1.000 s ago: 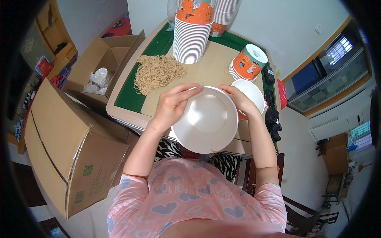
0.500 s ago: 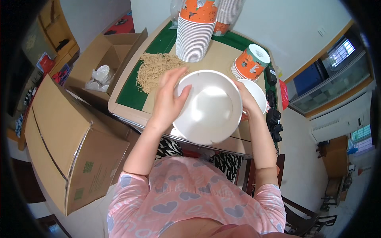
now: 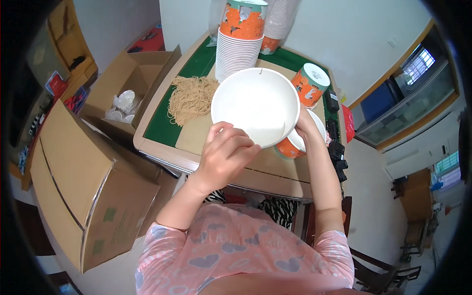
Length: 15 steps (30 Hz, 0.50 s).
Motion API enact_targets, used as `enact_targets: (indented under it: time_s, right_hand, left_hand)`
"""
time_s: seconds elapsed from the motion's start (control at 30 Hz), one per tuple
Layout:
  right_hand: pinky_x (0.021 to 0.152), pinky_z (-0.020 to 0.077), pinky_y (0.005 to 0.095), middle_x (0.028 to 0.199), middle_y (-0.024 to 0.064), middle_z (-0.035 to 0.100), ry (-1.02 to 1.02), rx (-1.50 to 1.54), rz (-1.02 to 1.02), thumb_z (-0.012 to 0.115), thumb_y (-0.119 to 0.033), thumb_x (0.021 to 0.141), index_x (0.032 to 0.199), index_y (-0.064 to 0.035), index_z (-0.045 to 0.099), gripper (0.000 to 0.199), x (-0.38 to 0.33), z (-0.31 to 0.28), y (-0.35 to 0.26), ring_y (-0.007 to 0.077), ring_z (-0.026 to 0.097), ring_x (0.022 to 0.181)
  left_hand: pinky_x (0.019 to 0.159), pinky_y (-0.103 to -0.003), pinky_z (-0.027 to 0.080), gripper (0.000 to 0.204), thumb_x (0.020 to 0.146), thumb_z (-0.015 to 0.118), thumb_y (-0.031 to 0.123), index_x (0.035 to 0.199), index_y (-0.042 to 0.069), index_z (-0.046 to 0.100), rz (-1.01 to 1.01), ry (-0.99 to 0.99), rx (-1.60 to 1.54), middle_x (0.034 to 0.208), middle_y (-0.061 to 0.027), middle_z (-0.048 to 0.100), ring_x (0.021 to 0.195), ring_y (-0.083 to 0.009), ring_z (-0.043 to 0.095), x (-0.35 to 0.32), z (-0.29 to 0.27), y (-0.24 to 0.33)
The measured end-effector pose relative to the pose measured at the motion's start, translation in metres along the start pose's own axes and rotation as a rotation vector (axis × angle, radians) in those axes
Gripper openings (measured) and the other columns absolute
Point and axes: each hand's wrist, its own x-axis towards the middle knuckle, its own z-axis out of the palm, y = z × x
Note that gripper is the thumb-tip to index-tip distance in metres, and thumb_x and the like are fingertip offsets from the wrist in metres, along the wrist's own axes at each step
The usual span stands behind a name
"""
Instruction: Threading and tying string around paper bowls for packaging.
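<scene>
A large paper bucket (image 3: 253, 105) is tilted with its plain white inside toward me, above the near part of the table. My right hand (image 3: 306, 125) grips its right side, the fingers hidden behind the wall. At the near rim, my left hand (image 3: 223, 157) is closed with curled fingers against the edge; its thumb is hidden. Short thin strands show inside the bucket, one at the far rim and one at the lower right. Left of the bucket lies a tangled pile of beige string (image 3: 192, 98). Another orange-sided bucket (image 3: 290, 148) stands partly hidden behind my right hand.
A tall stack of paper buckets (image 3: 238, 54) rises at the back, with a second stack (image 3: 280, 22) behind. An upturned orange bucket (image 3: 310, 83) stands right, near black devices (image 3: 337, 147). Cardboard boxes (image 3: 81, 191) stand left of the table, one open (image 3: 142, 61) with white items.
The bucket has tipped, its opening shifting upward. My left hand has moved from its left side down to the near rim, and its fingers have curled. My right hand still holds the right side.
</scene>
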Motion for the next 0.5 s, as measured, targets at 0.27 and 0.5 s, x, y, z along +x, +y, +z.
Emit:
enact_targets:
  time_s: [0.27,0.5]
  right_hand:
    - [0.063,0.0497,0.0319,0.088,0.0051,0.063,0.214,-0.283,-0.033,0.051,-0.048,0.089,0.112,-0.0103,0.059,0.045,0.036,-0.088,-0.042,0.0129,0.059,0.080]
    - [0.074,0.0491,0.0467,0.100,0.0195,0.057,0.804,-1.330,-0.662,0.052,-0.033,0.090,0.107,-0.0054,0.055,0.032,0.079,-0.141,-0.131,0.0378,0.058,0.090]
  left_hand:
    - [0.075,-0.039,0.045,0.027,0.062,0.068,0.006,0.088,0.008,0.065,0.055,0.065,0.122,0.092,-0.0054,0.060,0.089,-0.0240,0.056,-0.013,0.022,-0.006]
    - [0.077,-0.040,0.044,0.019,0.067,0.069,0.002,0.082,0.008,0.059,-0.371,-0.120,0.009,0.090,-0.0072,0.058,0.088,-0.0289,0.055,-0.136,0.092,-0.035]
